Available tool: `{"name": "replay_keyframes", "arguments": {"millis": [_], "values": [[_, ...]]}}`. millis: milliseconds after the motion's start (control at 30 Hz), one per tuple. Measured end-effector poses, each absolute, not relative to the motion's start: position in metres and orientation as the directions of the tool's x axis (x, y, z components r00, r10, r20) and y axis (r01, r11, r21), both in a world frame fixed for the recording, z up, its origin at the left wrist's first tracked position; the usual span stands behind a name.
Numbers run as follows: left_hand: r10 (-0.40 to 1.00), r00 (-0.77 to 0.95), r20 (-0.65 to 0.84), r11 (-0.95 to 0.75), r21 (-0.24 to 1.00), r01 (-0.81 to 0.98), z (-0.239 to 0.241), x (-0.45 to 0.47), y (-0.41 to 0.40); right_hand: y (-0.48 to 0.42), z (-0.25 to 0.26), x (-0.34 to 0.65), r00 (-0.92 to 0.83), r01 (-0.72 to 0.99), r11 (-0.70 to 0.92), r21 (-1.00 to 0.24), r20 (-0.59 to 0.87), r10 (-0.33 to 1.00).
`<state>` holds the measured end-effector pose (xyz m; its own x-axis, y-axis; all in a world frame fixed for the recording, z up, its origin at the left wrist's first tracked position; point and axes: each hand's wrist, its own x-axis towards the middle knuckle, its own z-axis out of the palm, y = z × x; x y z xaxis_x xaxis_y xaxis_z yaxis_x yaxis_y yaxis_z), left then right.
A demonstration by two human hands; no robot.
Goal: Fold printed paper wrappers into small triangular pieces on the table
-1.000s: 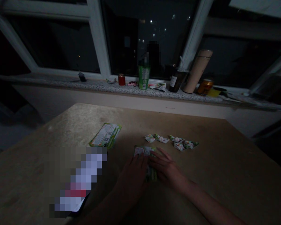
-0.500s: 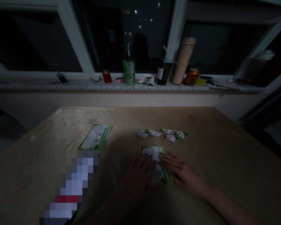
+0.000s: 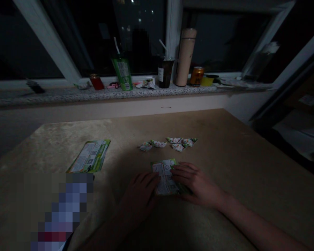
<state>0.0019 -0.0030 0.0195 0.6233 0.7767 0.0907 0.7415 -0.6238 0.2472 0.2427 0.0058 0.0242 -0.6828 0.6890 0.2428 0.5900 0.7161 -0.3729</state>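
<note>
A green and white printed paper slip (image 3: 165, 176) lies on the tan table (image 3: 251, 167) in front of me. My left hand (image 3: 140, 198) rests flat on its left edge with fingers stretched out. My right hand (image 3: 196, 183) lies over its right side, fingers spread and pressing down on the paper. Beyond the slip sits a row of several small folded paper pieces (image 3: 170, 143). The light is dim.
A stack of the same green leaflets (image 3: 90, 160) lies at the left. A blurred-out object (image 3: 65, 209) sits at the near left. The stone windowsill (image 3: 68, 93) holds a green cup (image 3: 122, 71), a dark cup (image 3: 164, 71), a tall flask (image 3: 185, 57) and a can (image 3: 197, 76).
The view has tilted and shifted right. Both hands stay on the slip, which has turned slightly, and my right fingers have drawn in over its right side.
</note>
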Motion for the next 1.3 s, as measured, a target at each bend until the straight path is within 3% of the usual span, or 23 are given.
{"name": "replay_keyframes", "arguments": {"millis": [233, 433, 567, 967, 1300], "values": [[0.837, 0.527, 0.150, -0.540, 0.389, 0.747, 0.016, 0.004, -0.004, 0.014, 0.023, 0.239, -0.458, 0.504, 0.508, -0.699, 0.283, 0.843], [0.918, 0.339, 0.203, -0.396, 0.492, 0.776, 0.011, 0.007, -0.004, 0.019, 0.012, 0.228, -0.298, 0.550, 0.313, -0.774, 0.168, 0.940], [0.894, 0.372, 0.251, -0.446, 0.411, 0.795, 0.012, 0.009, -0.007, 0.020, 0.008, 0.221, -0.256, 0.524, 0.283, -0.804, 0.167, 0.952], [0.746, 0.639, 0.188, -0.654, 0.020, 0.756, 0.008, 0.014, -0.032, 0.022, 0.001, 0.222, -0.294, 0.523, 0.433, -0.734, 0.322, 0.900], [0.824, 0.546, 0.151, -0.559, 0.056, 0.827, 0.004, 0.022, -0.031, 0.020, 0.009, 0.226, -0.501, 0.679, 0.603, -0.417, 0.336, 0.797]]}}
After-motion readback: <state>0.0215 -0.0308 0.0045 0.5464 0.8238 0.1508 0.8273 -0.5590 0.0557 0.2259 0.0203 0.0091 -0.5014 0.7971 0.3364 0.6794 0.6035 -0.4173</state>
